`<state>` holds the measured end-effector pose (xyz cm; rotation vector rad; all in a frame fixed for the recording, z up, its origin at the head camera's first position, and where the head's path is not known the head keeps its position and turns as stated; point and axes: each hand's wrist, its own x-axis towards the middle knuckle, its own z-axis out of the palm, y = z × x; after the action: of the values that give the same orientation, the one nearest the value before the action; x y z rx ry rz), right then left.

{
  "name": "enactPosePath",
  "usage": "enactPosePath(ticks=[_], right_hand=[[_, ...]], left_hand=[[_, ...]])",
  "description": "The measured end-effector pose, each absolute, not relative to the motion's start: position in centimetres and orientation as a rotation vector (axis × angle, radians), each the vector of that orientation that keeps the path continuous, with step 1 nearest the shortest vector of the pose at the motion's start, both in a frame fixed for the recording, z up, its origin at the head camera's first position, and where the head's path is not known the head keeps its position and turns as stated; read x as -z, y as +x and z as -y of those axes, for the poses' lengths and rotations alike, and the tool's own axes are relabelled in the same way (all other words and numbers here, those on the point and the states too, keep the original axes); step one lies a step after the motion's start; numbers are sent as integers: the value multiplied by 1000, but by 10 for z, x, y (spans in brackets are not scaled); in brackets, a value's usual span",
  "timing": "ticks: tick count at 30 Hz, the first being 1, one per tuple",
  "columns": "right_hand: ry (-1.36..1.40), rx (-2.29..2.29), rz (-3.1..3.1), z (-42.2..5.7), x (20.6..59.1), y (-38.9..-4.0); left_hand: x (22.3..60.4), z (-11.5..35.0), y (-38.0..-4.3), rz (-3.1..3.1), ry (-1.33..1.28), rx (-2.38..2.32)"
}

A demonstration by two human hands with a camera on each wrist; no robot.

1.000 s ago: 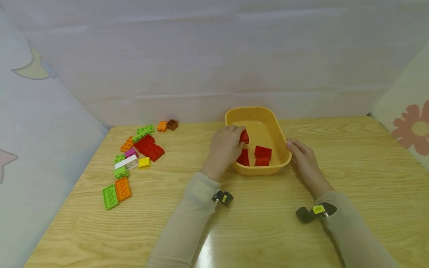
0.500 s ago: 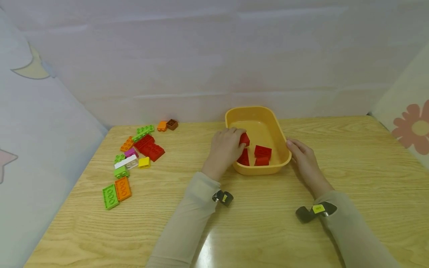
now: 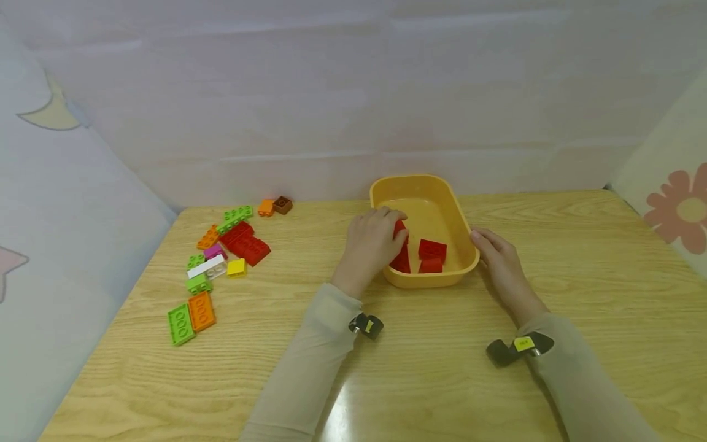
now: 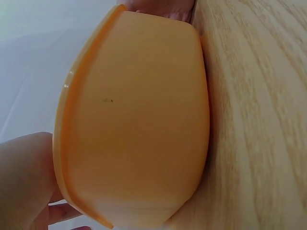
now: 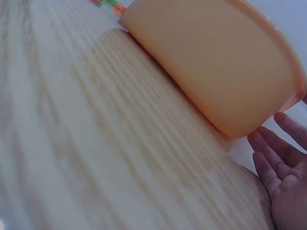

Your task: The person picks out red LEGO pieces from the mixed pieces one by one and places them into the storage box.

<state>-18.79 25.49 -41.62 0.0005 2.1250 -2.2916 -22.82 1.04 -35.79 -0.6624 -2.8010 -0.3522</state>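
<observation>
A yellow plastic tub (image 3: 432,280) stands on the table with several red toy bricks inside. My left hand (image 3: 372,242) reaches over the tub's left rim and grips a red building brick (image 3: 399,228), its fingertips mostly hidden. Under that brick another red brick (image 3: 401,261) leans by the left wall. Two more, a larger red brick (image 3: 432,250) and a smaller red brick (image 3: 431,266), lie nearer the middle. At the tub's right side is my right hand (image 3: 501,267), thumb by the rim; the right wrist view shows its fingers (image 5: 268,143) extended against the outer wall.
Loose bricks lie at the table's left: red bricks (image 3: 250,245), a white brick (image 3: 205,267), a yellow brick (image 3: 236,268), and green and orange plates, with an orange plate (image 3: 202,312) nearest. A brown brick (image 3: 282,205) sits by the back wall (image 3: 309,178).
The red brick in my left hand has shifted and sunk slightly toward the brick beneath it. My right hand and the tub have hardly moved.
</observation>
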Motion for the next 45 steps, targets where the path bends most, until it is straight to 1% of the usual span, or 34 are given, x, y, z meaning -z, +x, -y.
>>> enactPosePath(ticks=[10,16,21,30,45], right_hand=[[3,2261,-2161,-254,417,-189],[-13,2318,-2102,-254,417,-188],[1,2339,-2069,-254,417,-188],[31,2174,-2269,-256,415,-188],[14,2283,-2164,-255,417,-188]], left_hand=[[349,0,-233,2762,-640,402],[345,6,-235,2784,-621,466],[344,15,-241,2804,-565,482],[342,49,-253,2854,-413,654],[350,97,-259,2769,-235,844]])
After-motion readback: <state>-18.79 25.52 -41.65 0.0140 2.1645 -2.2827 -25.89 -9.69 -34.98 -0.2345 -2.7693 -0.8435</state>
